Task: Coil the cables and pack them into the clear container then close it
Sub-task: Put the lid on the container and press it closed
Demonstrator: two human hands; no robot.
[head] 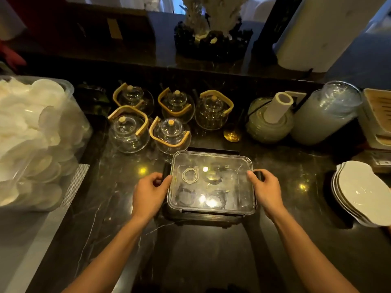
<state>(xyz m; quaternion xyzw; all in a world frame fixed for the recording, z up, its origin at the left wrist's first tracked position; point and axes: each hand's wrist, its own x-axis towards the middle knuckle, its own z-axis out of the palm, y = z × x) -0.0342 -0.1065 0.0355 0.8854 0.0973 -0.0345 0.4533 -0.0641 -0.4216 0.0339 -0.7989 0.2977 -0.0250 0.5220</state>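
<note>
Stood near the front of a dark veined marble counter (118,187), the clear rectangular plastic container (243,166), lid on, with open stone before it and to either side; hemmed behind by five round glass teapots with wooden handles (129,132), set just beyond its far edge. Crowded further left by a large clear plastic tub of white discs (38,140), and well apart on the right by a stack of white irregular plates (359,193). Reached in from below, both bare forearms, angled inward. Curled round the black latch (165,173) on the container's left side, the left hand (151,192), thumb touching the lid's rim. Closed likewise on the black latch (259,175) of the right side, the right hand (267,190), thumb on the rim; whether either latch was snapped down, not possible to tell. Seen through the lid: a coiled white cable (190,175) at the far left, and dark coiled cables (213,178) beside it and nearer the front, blurred by lamp reflections
</note>
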